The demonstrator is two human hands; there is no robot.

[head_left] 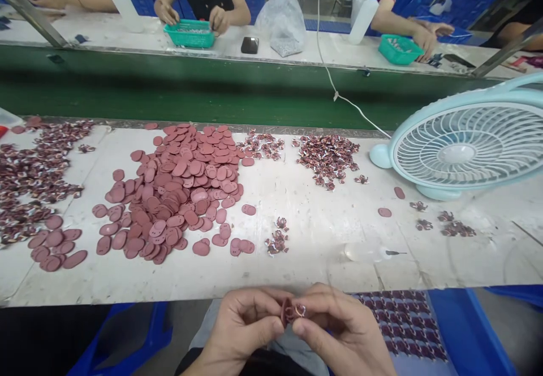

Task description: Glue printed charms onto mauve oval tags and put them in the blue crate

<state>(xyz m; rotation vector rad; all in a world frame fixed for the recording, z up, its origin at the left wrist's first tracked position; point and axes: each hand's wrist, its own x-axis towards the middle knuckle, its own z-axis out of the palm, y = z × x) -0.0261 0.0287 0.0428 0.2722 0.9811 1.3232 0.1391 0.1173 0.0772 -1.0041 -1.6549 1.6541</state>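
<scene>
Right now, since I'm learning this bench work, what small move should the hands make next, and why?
Probably a gentle press: the right hand could ease the small maroon-and-white piece toward the flat reddish-brown oval disc. The left hand pinches that disc edge-on, and the two parts sit close together; whether they are already joined is too small to tell.

Before you, the dull-red oval disc [284,312] stood edge-on, apparently touching the small maroon-and-white piece [300,310] at its right.

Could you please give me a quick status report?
Left hand pinches oval reddish piece. Right hand holds small part beside it. Fan off right, clear of hands.
</scene>
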